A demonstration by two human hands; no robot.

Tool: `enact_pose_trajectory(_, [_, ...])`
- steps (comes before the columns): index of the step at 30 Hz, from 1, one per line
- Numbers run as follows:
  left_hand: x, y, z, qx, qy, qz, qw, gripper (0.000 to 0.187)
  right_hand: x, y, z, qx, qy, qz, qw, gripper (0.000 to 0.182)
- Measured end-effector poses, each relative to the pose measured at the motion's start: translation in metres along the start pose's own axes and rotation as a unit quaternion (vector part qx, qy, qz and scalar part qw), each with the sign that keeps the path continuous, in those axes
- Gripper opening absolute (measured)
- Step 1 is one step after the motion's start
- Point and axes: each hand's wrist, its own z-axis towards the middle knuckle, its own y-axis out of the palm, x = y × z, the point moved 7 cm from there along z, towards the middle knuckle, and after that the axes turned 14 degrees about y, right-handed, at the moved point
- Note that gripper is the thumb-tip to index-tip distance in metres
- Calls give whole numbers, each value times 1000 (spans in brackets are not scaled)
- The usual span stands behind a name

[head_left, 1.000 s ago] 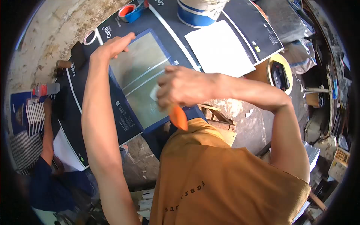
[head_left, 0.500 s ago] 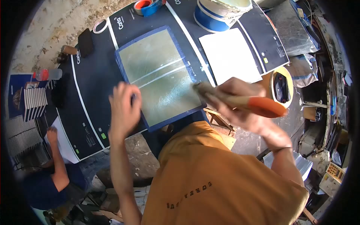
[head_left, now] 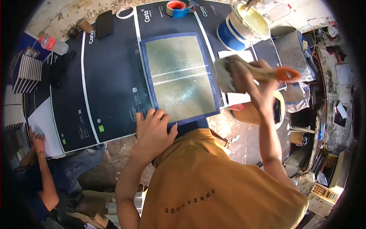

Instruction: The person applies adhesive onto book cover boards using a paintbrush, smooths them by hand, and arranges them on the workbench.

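Observation:
My right hand (head_left: 261, 89) grips a wide paintbrush (head_left: 288, 74) with an orange-ended handle. The brush is blurred, its bristles facing left, right of the panel and above a white sheet (head_left: 231, 99). A flat panel (head_left: 183, 100) with a dark blue border lies on the table; its greyish-green face looks wet and shiny, with two pale strips across the middle. At its lower left corner rests my left hand (head_left: 152, 133), fingers spread and holding nothing.
A blue-and-white bucket (head_left: 233, 35) of creamy paste stands behind the white sheet. Tape rolls (head_left: 176, 5), a black phone-like slab (head_left: 104, 23) and a bottle (head_left: 53, 44) line the back. A co-worker's hand (head_left: 38, 141) touches paper at the left, near stacked books (head_left: 28, 72).
My right hand has lifted the brush off the panel's right edge, out over the white sheet. My left hand has come down onto the lower left corner. The view has shifted.

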Motion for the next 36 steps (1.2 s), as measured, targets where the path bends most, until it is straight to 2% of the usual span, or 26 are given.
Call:
enact_pose_trajectory(2, [1, 0, 0, -19, -15, 17, 1000, 25, -9, 63, 33, -124, -104, 55, 985, 32])
enact_pose_trajectory(3, [2, 0, 0, -18, -23, 13, 999, 28, -18, 90, 49, -170, -180, 19, 969, 34])
enact_pose_trajectory(4, [2, -1, -1, -10, -27, 11, 1000, 28, -28, 112, 62, -235, -175, -11, 956, 36])
enact_pose_trajectory(6, [2, 0, -3, 4, -36, 10, 999, 29, -11, 149, 122, -241, -283, -64, 926, 38])
enact_pose_trajectory(8, [2, 0, -4, 12, -43, 1, 999, 27, -20, 151, 175, -187, -272, -87, 940, 32])
enact_pose_trajectory(10, [1, -2, -3, 19, -48, -8, 999, 26, -45, 167, 191, -247, -270, -78, 927, 29])
enact_pose_trajectory(11, [1, -2, -2, 23, -45, -3, 999, 25, -45, 179, 183, -324, -234, 48, 915, 27])
enact_pose_trajectory(12, [0, -2, -1, 22, -46, -3, 999, 25, -65, 196, 160, -409, -309, 21, 858, 32])
enact_pose_trajectory(14, [1, -2, 3, 14, -37, 0, 999, 26, -70, 230, 155, -378, -312, -84, 868, 34])
enact_pose_trajectory(16, [4, -2, 7, -13, -39, 19, 999, 25, -86, 238, 178, -316, -307, -115, 890, 36])
enact_pose_trajectory(20, [12, -5, 10, -28, -50, 32, 998, 25, -90, 245, 160, -372, -338, 129, 855, 44])
enact_pose_trajectory(22, [13, -6, 11, -23, -42, 44, 998, 25, -81, 233, 143, -334, -354, -150, 860, 43])
enact_pose_trajectory(23, [15, -4, 11, -19, -38, 45, 998, 24, -61, 230, 162, -327, -338, -58, 881, 39])
enact_pose_trajectory(24, [16, -2, 10, -29, -37, 52, 998, 25, -52, 215, 171, -308, -266, -52, 912, 36])
enact_pose_trajectory(27, [19, -1, 16, -44, -42, 69, 996, 25, -50, 169, 127, -299, -283, 126, 902, 38])
enact_pose_trajectory(30, [22, -1, 25, -65, -35, 84, 994, 26, -26, 161, 82, -289, -330, -19, 899, 42])
enact_pose_trajectory(31, [22, -1, 25, -75, -37, 84, 993, 27, -14, 160, 83, -402, -268, 7, 876, 41])
enact_pose_trajectory(32, [22, -1, 25, -81, -42, 84, 992, 27, -2, 146, 93, -360, -320, 75, 873, 38])
enact_pose_trajectory(34, [22, -3, 26, -74, -47, 84, 993, 28, 18, 115, 109, -361, -299, -14, 883, 33])
enact_pose_trajectory(36, [23, -2, 27, -68, -61, 77, 993, 29, 26, 87, 122, -298, -284, -74, 908, 30])
